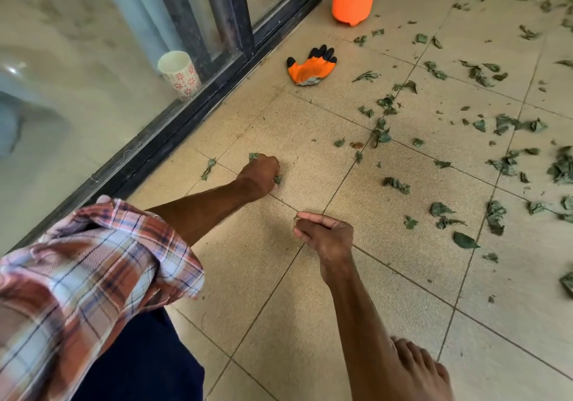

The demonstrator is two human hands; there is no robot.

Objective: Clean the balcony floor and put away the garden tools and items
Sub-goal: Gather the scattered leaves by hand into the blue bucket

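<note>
Leaves (397,185) lie scattered right of orange glove (311,65). Left hand (259,174) clamped on a clump; right hand (325,233) curled, contents unclear. Best: rake scraps into one pile beside glove, then scoop.

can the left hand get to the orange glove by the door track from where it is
Probably, with a further stretch: only bare tile lies between the left hand and the orange glove. But it grips leaves.
</note>
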